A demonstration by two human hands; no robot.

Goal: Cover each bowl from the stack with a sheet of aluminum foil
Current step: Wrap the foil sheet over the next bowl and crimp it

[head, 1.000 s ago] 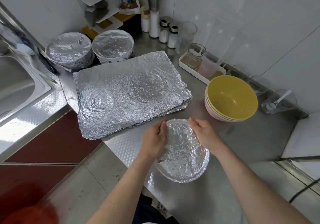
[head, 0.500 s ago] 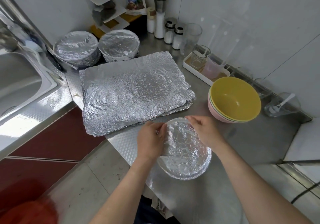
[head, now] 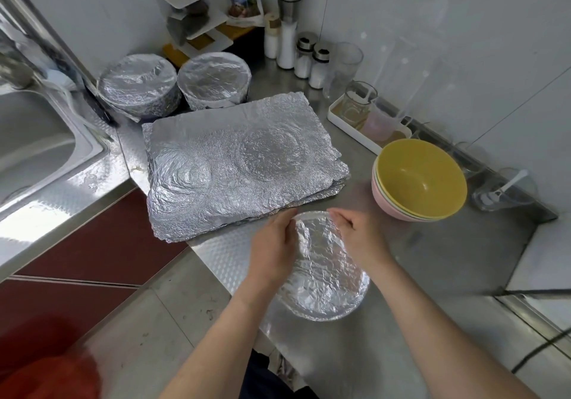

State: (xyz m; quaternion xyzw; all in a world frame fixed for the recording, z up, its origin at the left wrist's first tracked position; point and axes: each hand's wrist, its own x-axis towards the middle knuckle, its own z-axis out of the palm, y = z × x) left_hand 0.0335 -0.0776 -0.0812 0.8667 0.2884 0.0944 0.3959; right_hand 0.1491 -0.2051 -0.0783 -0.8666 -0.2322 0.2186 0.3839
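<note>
- Front bowl: on counter near its front edge, top wrapped in crinkled foil, sits betw. both hands.
- L hand: on the bowl's far-left rim, fingers fairly straight, pressing the foil edge down; not curled round anything.
- R hand: at the far-right rim, fingers curled, tips pinching the foil at the rim.
- Foil sheets: flat pile just behind front bowl; whether it touches the L fingertips, can't tell.
- Bowl stack: yellow on top, pink below, uncovered, R of the pile, apart from front bowl.
- Back-left bowl & back-right bowl: both foil-wrapped, side by side behind the pile.
- Sink far L; white tray w/ glasses by the wall.
</note>
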